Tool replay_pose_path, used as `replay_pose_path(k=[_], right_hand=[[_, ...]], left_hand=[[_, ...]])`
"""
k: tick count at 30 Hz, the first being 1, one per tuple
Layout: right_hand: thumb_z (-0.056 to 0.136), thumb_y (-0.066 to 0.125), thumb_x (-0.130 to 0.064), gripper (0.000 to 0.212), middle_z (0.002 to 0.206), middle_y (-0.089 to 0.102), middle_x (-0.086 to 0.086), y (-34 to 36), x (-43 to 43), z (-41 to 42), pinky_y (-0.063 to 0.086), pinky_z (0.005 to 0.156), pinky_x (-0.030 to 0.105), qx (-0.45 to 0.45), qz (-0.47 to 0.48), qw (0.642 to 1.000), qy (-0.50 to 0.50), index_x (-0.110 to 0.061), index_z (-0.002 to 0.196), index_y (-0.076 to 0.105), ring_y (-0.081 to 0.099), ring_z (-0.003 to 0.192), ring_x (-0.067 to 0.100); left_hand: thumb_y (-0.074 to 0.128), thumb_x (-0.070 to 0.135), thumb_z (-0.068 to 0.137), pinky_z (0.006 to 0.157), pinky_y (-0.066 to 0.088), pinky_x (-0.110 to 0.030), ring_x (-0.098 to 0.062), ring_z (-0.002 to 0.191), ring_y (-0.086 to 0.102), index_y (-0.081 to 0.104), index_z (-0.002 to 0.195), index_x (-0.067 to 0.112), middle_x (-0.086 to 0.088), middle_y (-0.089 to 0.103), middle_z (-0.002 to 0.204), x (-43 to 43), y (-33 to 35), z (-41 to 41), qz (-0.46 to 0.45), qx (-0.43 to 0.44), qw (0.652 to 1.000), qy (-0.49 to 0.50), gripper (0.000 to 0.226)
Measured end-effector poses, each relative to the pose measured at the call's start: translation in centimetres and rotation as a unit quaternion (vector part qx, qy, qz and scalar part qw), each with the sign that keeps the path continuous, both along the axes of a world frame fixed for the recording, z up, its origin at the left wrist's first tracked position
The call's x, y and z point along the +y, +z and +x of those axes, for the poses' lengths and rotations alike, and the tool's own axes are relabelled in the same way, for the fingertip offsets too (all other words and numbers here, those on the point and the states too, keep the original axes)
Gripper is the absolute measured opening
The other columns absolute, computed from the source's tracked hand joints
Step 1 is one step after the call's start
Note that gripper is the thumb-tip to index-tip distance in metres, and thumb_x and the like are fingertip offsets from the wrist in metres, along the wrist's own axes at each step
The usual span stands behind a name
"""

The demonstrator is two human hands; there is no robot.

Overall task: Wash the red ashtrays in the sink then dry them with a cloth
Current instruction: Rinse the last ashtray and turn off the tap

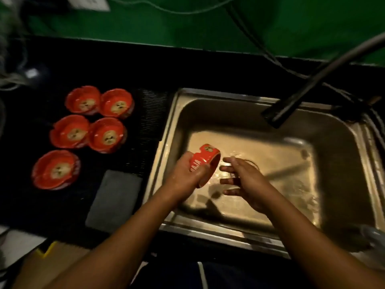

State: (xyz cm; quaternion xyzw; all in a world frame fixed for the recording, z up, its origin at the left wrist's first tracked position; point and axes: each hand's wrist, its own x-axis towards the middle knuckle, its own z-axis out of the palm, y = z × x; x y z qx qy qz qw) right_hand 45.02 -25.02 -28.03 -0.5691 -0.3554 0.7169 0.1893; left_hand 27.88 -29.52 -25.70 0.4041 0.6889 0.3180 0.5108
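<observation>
Red glazed ashtray (205, 161), one item, held over the sink (208, 228). Our left hand (187, 176) grips it by the outer wall, with the fingers curled round the rim. It stands on edge with the hollow turned toward the right, which we judge lets water run off and keeps the inside open for rubbing.

Right hand (243, 178): holds nothing, fingers spread and slack, just beside the ashtray's open face but apart from it. We take it to be placed for scrubbing the hollow.

Steel sink: wet floor with a film of water. The dark tap (302, 90) reaches over the far right corner. We cannot tell whether it is running.

Five more ashtrays (70, 131): on the black bench (104, 65) left of the sink, mouths up, two pairs touching and one alone nearer us. Whether they are washed or waiting we cannot say.

Grey cloth (114, 201): folded flat on the bench between the near ashtray and the sink edge, we judge so it is handy for drying.

Ribbed mat (153, 113): dark, against the sink's left rim.

Stage, by our judgement: washing under way, drying not yet begun for the held piece.
</observation>
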Motion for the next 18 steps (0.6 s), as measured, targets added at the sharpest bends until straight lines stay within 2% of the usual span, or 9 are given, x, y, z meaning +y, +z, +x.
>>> replay_pose_path(k=[3,5,6,8,10,12,14,16,18], right_hand=[[0.085,0.044,-0.059,0.053,0.12,0.066,0.006,2.6,-0.8,-4.8,0.055,0.07,0.04,0.093,-0.044,0.995,0.018,-0.026,0.123,0.059,0.066,0.098,0.029],[0.078,0.044,-0.063,0.059,0.113,0.07,0.008,4.0,-1.5,-7.9,0.055,0.072,0.042,0.142,-0.077,0.986,0.037,-0.025,0.12,0.06,0.068,0.091,0.029],[0.077,0.043,-0.065,0.062,0.109,0.071,0.009,4.6,-2.0,-9.3,0.054,0.072,0.042,0.16,-0.093,0.982,0.048,-0.023,0.119,0.06,0.069,0.088,0.03],[0.079,0.046,-0.065,0.064,0.099,0.068,0.012,5.5,-2.8,-12.2,0.056,0.067,0.039,0.175,-0.114,0.976,0.061,-0.017,0.118,0.06,0.068,0.081,0.028],[0.088,0.053,-0.051,0.046,0.09,0.064,0.011,5.9,-3.7,-15.0,0.057,0.06,0.037,0.152,-0.105,0.981,0.065,-0.013,0.113,0.06,0.068,0.069,0.023],[0.095,0.054,-0.027,0.019,0.088,0.061,0.01,6.1,-4.5,-17.4,0.057,0.055,0.033,0.109,-0.082,0.988,0.066,-0.012,0.105,0.059,0.065,0.058,0.018],[0.095,0.051,-0.015,0.014,0.095,0.061,0.012,5.9,-5.3,-19.5,0.055,0.052,0.031,0.092,-0.07,0.991,0.067,-0.012,0.107,0.059,0.064,0.059,0.018],[0.094,0.049,-0.011,0.021,0.095,0.061,0.012,5.7,-6.0,-21.1,0.054,0.053,0.031,0.092,-0.063,0.992,0.063,-0.012,0.114,0.056,0.063,0.058,0.017],[0.094,0.047,-0.008,0.025,0.091,0.06,0.01,5.5,-6.6,-22.3,0.052,0.055,0.032,0.096,-0.058,0.992,0.062,-0.013,0.118,0.052,0.061,0.052,0.012]], left_hand=[[0.064,0.027,0.089,0.07,0.05,-0.022,-0.004,0.08,0.06,0.05,0.104,0.023,0.006,0.061,0.092,-2.9,1.8,-4.0,0.087,0.074,0.993,-0.035,0.021],[0.065,0.024,0.088,0.067,0.043,-0.013,0.0,0.079,0.056,0.048,0.102,0.025,0.008,0.056,0.092,-4.5,2.5,-6.7,0.128,0.119,0.983,-0.062,0.023],[0.065,0.026,0.087,0.072,0.041,-0.015,-0.003,0.085,0.054,0.049,0.104,0.024,0.007,0.054,0.096,-5.3,2.5,-8.1,0.151,0.167,0.971,-0.081,0.024],[0.064,0.032,0.084,0.083,0.04,-0.029,-0.014,0.097,0.051,0.056,0.107,0.018,0.001,0.056,0.101,-6.7,2.1,-11.0,0.219,0.286,0.924,-0.131,0.028],[0.059,0.04,0.082,0.085,0.043,-0.041,-0.024,0.102,0.053,0.056,0.108,0.016,-0.004,0.061,0.105,-7.9,1.6,-13.9,0.257,0.362,0.878,-0.178,0.036],[0.055,0.049,0.081,0.086,0.047,-0.043,-0.025,0.104,0.051,0.05,0.113,0.022,-0.006,0.058,0.111,-9.1,1.3,-16.3,0.267,0.385,0.863,-0.189,0.042],[0.057,0.056,0.077,0.094,0.041,-0.031,-0.018,0.112,0.042,0.043,0.12,0.028,-0.001,0.05,0.12,-10.3,1.5,-18.4,0.264,0.348,0.889,-0.141,0.053],[0.055,0.059,0.077,0.096,0.032,-0.02,-0.011,0.119,0.035,0.038,0.126,0.034,0.006,0.039,0.127,-11.2,1.6,-20.2,0.244,0.279,0.928,-0.03,0.057],[0.054,0.055,0.085,0.097,0.033,-0.024,-0.012,0.126,0.036,0.036,0.131,0.036,0.005,0.034,0.135,-11.5,1.8,-21.5,0.162,0.172,0.966,0.107,0.052]])
